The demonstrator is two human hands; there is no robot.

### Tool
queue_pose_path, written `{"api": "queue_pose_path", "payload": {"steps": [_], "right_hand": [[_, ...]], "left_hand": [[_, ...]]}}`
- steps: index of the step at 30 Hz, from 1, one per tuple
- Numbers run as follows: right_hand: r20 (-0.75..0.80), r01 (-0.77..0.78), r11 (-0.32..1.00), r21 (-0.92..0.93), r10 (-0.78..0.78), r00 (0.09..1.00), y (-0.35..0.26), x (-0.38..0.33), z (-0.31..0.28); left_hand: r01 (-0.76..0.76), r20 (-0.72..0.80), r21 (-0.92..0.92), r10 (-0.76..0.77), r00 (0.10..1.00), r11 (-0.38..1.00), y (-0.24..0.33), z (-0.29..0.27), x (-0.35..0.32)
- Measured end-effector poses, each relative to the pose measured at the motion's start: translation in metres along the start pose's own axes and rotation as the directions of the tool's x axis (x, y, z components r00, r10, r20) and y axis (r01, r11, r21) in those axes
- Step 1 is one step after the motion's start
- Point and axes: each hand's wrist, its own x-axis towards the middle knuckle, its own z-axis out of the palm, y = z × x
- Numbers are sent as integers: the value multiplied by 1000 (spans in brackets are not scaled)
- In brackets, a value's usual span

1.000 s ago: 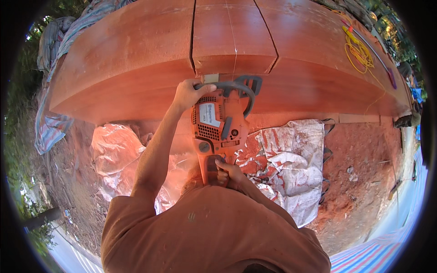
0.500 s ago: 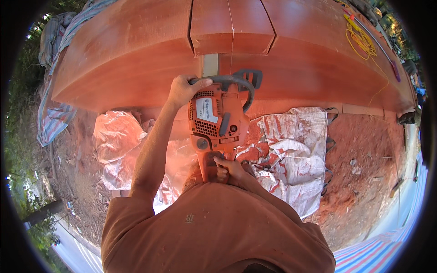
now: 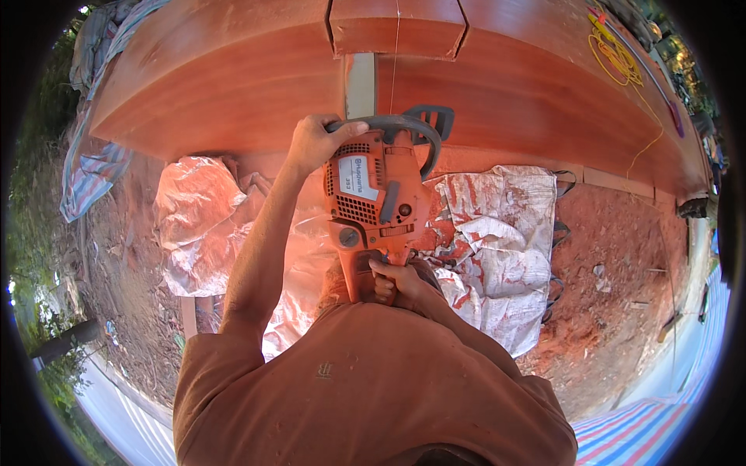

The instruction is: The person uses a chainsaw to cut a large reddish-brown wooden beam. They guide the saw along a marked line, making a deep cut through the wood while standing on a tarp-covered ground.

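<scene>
Head view: your left hand (image 3: 315,144) grips the orange petrol chainsaw's (image 3: 377,198) grey front handle, right hand (image 3: 396,283) its rear grip; keep the bar square in the big reddish timber slab's (image 3: 233,78) cut.

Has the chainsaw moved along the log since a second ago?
Cannot tell: the chainsaw sits under the same notched block on the log; only the camera clearly shifted.

one chainsaw (image 3: 377,194), one timber slab (image 3: 233,78), two sacks (image 3: 497,233)

Outdoors in daylight: red dirt ground (image 3: 622,256), white sacks (image 3: 497,233), striped tarp (image 3: 653,431), greenery at left.
</scene>
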Motion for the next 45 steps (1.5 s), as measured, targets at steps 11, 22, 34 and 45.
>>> {"api": "queue_pose_path", "payload": {"steps": [11, 22, 34, 45], "right_hand": [[14, -17, 999, 33, 16, 1000, -18, -2, 0], [-47, 16, 1000, 19, -15, 999, -77, 40, 19], [-15, 69, 993, 96, -67, 998, -100, 74, 18], [30, 6, 1000, 15, -7, 1000, -52, 32, -2]], "left_hand": [[45, 29, -14, -45, 999, 999, 6, 1, 12], [23, 75, -10, -23, 997, 1000, -1, -14, 95], [-63, 52, 37, 61, 997, 997, -9, -19, 135], [-49, 44, 23, 48, 998, 999, 2, -8, 62]]}}
